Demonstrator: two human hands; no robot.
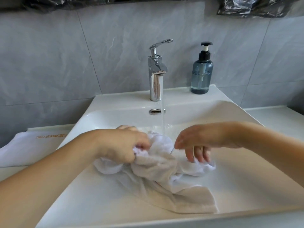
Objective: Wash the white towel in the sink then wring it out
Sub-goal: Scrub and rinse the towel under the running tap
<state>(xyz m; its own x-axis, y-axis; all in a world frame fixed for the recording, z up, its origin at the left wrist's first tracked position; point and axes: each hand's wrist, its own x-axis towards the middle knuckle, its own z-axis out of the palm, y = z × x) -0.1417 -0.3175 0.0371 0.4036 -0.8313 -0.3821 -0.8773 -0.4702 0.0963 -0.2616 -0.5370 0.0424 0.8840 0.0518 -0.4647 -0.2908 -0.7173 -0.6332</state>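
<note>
Lying bunched and soaked in the basin of the white sink [238, 191], the white towel [164, 171] sits just below the stream of water [162, 119] that runs from the chrome faucet [156, 71], with one flat corner spread toward the near rim. The left hand [121, 145] grips a wad of the towel's left end, fingers curled round the cloth. The right hand [195, 142] hangs over the towel's right end, its fingers pointing down and loosely parted, the tips touching the fabric; whether they pinch it cannot be told. Behind the basin, on the sink's back ledge, a blue pump bottle [202, 74] stands upright to the right of the faucet. An overflow slot [155, 111] shows in the back wall of the basin. On the white counter [279, 119] to the left lies a second white towel [24, 150] with gold lettering. Grey marbled wall tiles [65, 55] rise behind, and black plastic sheeting [256, 7] hangs along the top.
</note>
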